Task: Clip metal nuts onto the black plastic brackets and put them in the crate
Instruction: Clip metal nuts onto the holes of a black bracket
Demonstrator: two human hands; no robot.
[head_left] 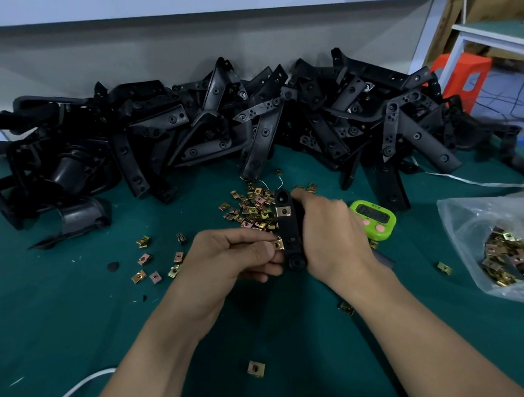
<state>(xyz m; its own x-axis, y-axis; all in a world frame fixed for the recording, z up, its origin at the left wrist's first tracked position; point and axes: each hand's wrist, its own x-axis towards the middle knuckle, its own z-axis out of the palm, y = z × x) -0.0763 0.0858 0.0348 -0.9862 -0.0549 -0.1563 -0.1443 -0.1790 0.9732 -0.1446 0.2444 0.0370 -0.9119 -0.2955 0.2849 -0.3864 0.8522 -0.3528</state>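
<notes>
A nut [278, 245] is being pinched in the left grip [237, 255] against the bracket [290, 227] being clasped in the right grip [331, 233]; pushed askew, it risks being flicked away.

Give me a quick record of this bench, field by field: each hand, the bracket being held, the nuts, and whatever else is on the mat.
right hand: grips black bracket, held on end
left hand: pinches metal nut against bracket's left edge
clipped nut: one, near bracket's far end
loose nuts: heap behind the hands, strays across green mat
bracket pile: along the back
bag of nuts: far right
timer: green, behind right hand
crate: not in view
</notes>
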